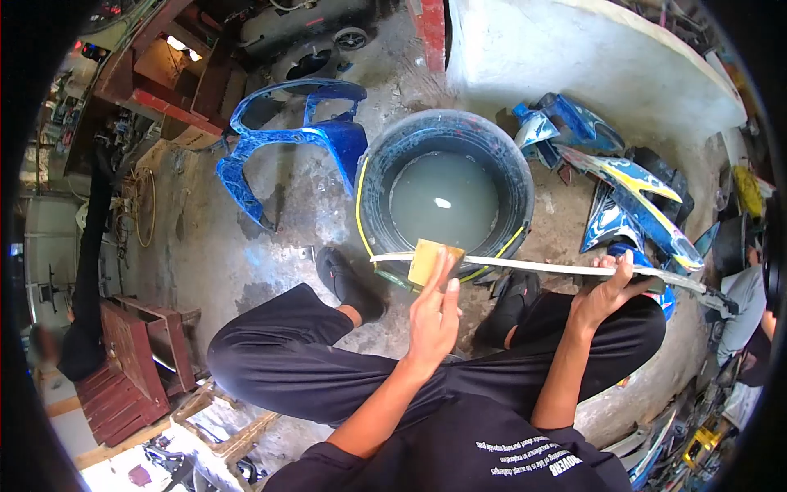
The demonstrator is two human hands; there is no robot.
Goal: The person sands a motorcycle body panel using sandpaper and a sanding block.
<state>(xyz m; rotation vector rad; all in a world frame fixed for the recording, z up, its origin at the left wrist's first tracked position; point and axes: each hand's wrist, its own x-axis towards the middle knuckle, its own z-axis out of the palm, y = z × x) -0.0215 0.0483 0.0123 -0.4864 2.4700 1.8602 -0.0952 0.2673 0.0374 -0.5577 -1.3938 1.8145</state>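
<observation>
My left hand (433, 328) presses a folded piece of yellow-brown sandpaper (428, 261) around a long, thin, pale part (541, 266), near its left end. Further along the same part, my right hand (601, 297) grips it from below with the thumb raised. The part lies nearly level across the near rim of a large dark bucket (366, 172), and its right end reaches past my knee. Cloudy grey water (434, 184) stands in the bucket. Whether the part is a thin strip or a panel seen edge-on, I cannot tell.
A blue plastic motorcycle body panel (340, 139) stands on the concrete floor left of the bucket. Several blue, white and yellow fairing pieces (631, 197) lie at right, by a white wall (574, 61). A dark red wooden stool (131, 369) is at lower left. Another person's sleeve (742, 307) shows at far right.
</observation>
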